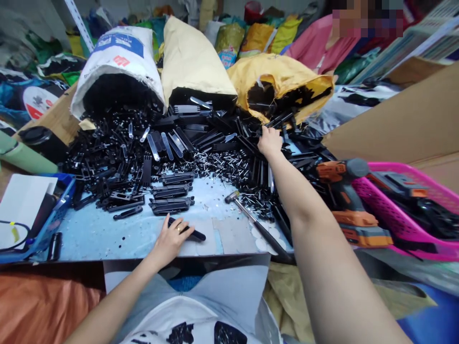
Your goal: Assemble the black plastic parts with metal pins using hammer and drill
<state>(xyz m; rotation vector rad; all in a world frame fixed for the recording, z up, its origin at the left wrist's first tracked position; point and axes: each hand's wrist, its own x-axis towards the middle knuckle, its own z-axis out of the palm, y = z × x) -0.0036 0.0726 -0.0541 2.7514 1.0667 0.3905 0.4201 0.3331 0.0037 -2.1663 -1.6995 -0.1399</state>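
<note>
My left hand (pixel 172 239) rests near the table's front edge, its fingers closed over a long black plastic bar (pixel 196 234) with a rounded end. Just behind it lie several stacked black plastic assemblies (pixel 171 205). My right hand (pixel 270 142) is stretched far forward to the pile of black parts at the mouth of the yellow sack (pixel 287 71). Its fingers are curled among these parts, and what they grip is hidden. A hammer (pixel 256 222) with a dark handle lies between my arms, beside a heap of small metal rivets or pins (pixel 224 165).
White (pixel 118 52) and cream (pixel 195 57) sacks spill black parts at the back. On the right are an orange cordless drill (pixel 346 200), a pink basket (pixel 405 177) and cardboard (pixel 398 114). A blue basket (pixel 66 191) stands left. A person in pink (pixel 315 40) is behind.
</note>
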